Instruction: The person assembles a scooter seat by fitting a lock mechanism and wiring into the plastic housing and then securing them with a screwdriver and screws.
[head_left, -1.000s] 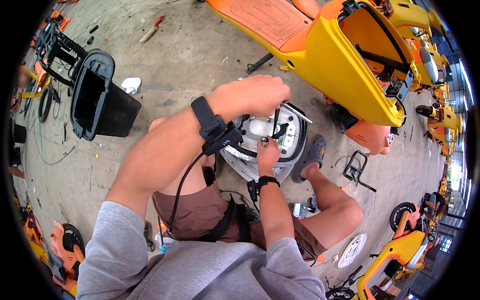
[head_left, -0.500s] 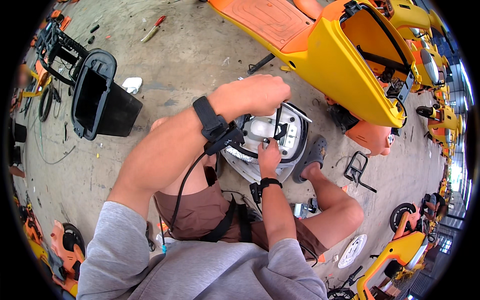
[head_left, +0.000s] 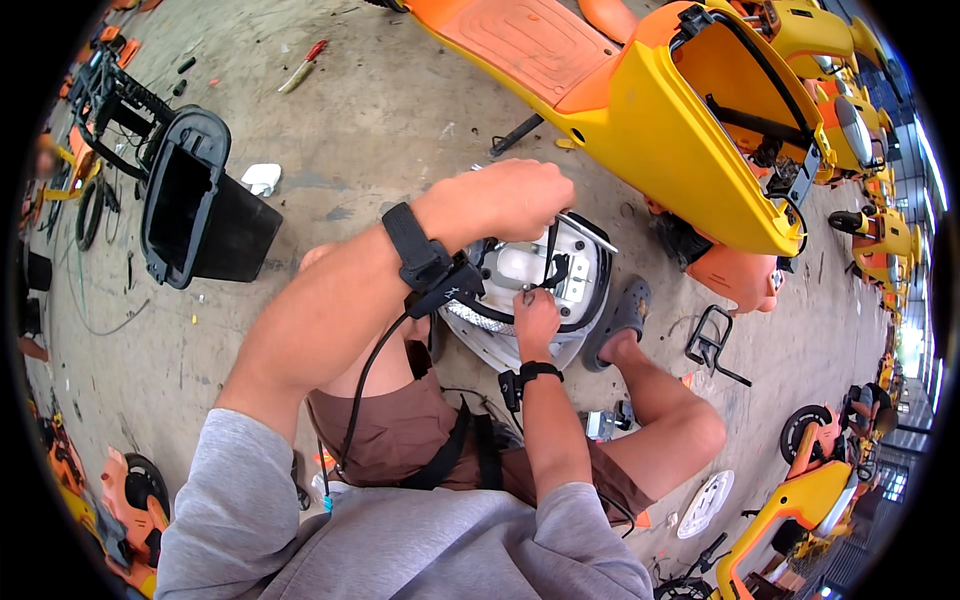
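On the floor between my legs lies a white moulded scooter part (head_left: 520,264) with a black rim and metal fittings. Above its far side is my left hand (head_left: 525,200), closed in a fist. A thin dark rod-like tool (head_left: 551,248) runs down from that fist toward the part; its upper end is hidden, so I cannot tell its exact kind. My right hand (head_left: 537,318) is closed, fingertips pinched beside the rod's lower end over the white part. Whatever small thing is in the right fingers is too small to name.
A yellow and orange scooter body (head_left: 660,120) stands at the far right. On the left is a black open bin (head_left: 225,215). A red-handled tool (head_left: 303,66), a black metal bracket (head_left: 709,345) and a white oval plate (head_left: 706,504) lie on the floor.
Both hands keep nearly the same pose over the white part. The right hand sits very slightly lower, and the whole view has shifted a little.
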